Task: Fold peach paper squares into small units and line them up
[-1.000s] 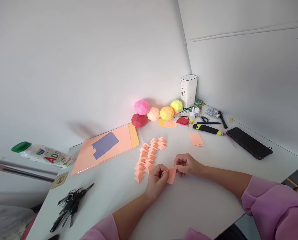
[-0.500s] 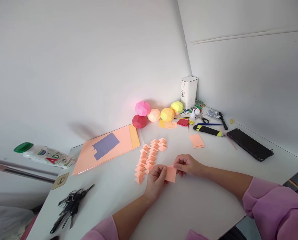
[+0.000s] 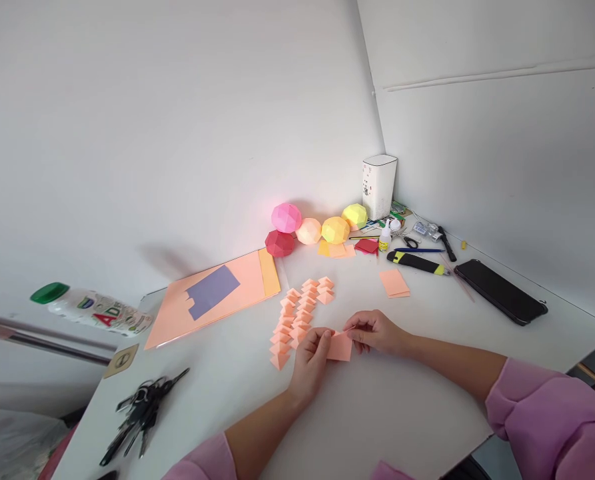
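A small peach piece of paper is held between both hands, just above the white table. My left hand pinches its left side between thumb and fingers. At its upper right corner, my right hand has thumb and fingertips closed on the edge. Rows of folded peach paper pieces lie just beyond my left hand. Farther right rests a small stack of flat peach paper.
Faceted paper balls line the wall near a white box. At right lie a utility knife, a glue bottle and a black phone. Paper sheets, keys and a green-capped bottle are at left.
The paper's upper right corner lifts slightly in my right hand, which has shifted a little left. The paper's lower edge sits a bit higher. The view has moved slightly.
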The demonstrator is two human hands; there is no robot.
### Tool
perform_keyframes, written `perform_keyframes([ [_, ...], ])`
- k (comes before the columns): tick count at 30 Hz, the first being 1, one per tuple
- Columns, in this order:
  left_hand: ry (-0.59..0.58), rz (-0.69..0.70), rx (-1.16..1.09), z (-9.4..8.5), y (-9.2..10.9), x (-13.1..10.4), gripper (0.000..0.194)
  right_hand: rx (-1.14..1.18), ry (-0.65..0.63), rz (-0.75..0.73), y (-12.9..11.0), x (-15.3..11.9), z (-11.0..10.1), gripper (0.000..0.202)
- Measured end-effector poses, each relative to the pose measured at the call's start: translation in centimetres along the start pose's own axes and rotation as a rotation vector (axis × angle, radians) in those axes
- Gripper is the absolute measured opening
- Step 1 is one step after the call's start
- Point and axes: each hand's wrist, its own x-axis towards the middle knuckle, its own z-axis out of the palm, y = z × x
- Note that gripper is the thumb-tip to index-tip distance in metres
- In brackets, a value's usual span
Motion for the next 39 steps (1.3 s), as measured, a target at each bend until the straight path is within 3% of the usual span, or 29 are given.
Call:
perform_keyframes([
  [14, -0.052, 0.022, -0.171, 0.0, -1.4, 0.4, 0.025, 0.064, -0.023, 0.089, -0.2, 0.1, -0.1, 0.027],
  [25, -0.199, 0.0, -0.104, -0.2, -1.1, 0.2, 0.027, 0.038, -0.087, 0.078, -0.2, 0.0, -0.3, 0.028],
  [39, -0.205, 0.109, -0.049, -0.3, -1.7, 0.3, 0.033, 0.119, -0.047, 0.097, -0.4, 0.2, -0.7, 0.031],
])
